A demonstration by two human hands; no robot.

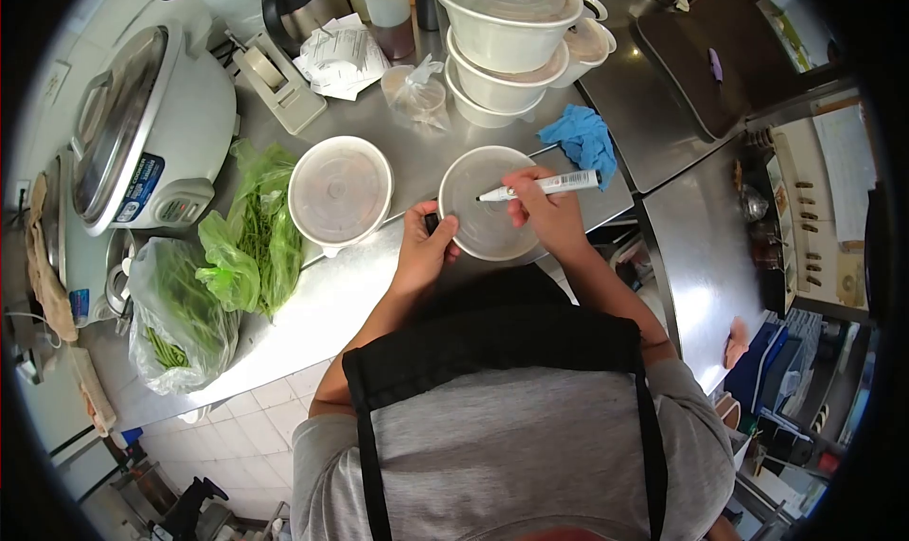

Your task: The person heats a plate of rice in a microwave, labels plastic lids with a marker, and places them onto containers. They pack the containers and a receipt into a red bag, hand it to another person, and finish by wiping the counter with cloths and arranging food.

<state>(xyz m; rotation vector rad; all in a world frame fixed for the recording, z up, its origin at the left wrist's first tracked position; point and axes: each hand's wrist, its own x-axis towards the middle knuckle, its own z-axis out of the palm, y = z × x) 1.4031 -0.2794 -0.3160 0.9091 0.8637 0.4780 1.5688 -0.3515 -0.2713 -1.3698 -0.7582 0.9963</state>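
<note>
A round white tub with a translucent lid (478,221) stands on the steel counter in front of my body. My right hand (543,203) grips a white marker (559,185), its dark tip pointing left over the lid. At the tub's left edge, my left hand (429,239) has its fingers closed round a small black cap (432,223) and rests against the rim. Left of it stands a second lidded tub (340,192). Several white lidded tubs are stacked (507,20) behind, the top lid bearing dark writing.
Bags of green vegetables (185,314) and a large cooker (161,129) lie to the left. Behind are a tape dispenser (275,82), papers (341,58) and a tied bag (417,94). A blue cloth (579,140) sits right; another person's hand (736,343) shows farther right.
</note>
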